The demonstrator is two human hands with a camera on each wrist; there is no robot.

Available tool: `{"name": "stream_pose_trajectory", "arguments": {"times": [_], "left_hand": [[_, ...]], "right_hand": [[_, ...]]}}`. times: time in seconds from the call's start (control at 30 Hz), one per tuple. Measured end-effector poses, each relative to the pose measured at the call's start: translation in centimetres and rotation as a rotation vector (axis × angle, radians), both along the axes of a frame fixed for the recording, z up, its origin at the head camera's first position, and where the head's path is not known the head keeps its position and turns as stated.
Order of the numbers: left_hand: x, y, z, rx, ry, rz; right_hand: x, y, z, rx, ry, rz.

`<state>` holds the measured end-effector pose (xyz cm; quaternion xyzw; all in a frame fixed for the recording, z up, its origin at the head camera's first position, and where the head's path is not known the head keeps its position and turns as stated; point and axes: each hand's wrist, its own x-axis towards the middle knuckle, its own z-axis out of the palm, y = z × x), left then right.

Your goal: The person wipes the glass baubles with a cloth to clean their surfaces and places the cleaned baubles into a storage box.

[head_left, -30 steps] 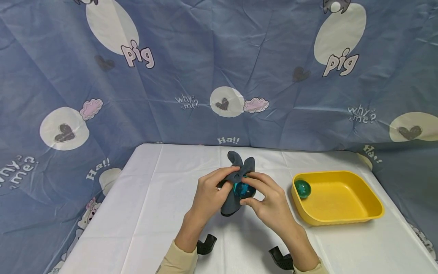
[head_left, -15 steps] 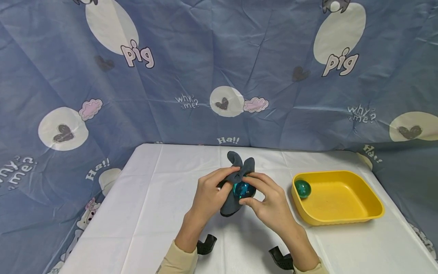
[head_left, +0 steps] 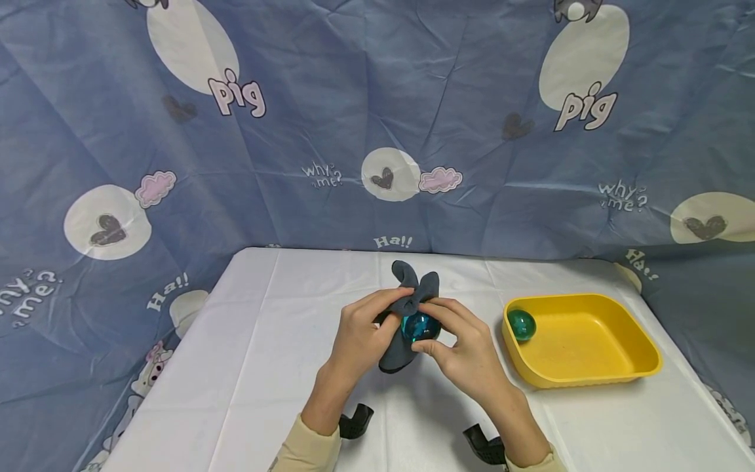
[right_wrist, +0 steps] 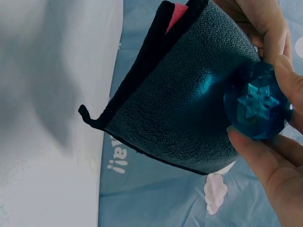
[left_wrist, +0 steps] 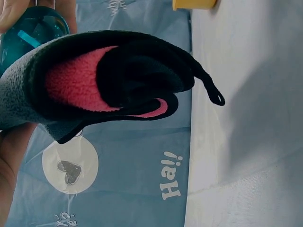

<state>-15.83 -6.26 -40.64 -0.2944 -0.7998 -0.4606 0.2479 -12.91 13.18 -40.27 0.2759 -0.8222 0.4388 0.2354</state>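
My left hand grips a folded grey cleaning cloth above the middle of the white table. Black edging, a small loop and a pink inner side of the cloth show in the left wrist view. Between the thumb and fingers of my right hand is a see-through blue ball, held right against the cloth. A snowflake shape appears in the ball in the right wrist view. Part of the cloth is hidden behind the ball and fingers.
To the right stands a yellow tray with a green see-through ball in its left back corner. White cloth covers the table. A blue printed curtain hangs behind it and down both sides.
The right thumb has slid very slightly left on the blue ball, and the bright marks in the ball look different from a second ago. Both hands otherwise keep their places.
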Motion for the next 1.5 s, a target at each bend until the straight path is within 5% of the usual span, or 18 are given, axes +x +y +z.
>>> {"name": "stream_pose_trajectory", "arguments": {"times": [1.5], "left_hand": [[-0.58,-0.18,0.12,-0.017,0.038,-0.004]], "right_hand": [[-0.36,-0.31,-0.31,-0.033,-0.096,0.015]]}}
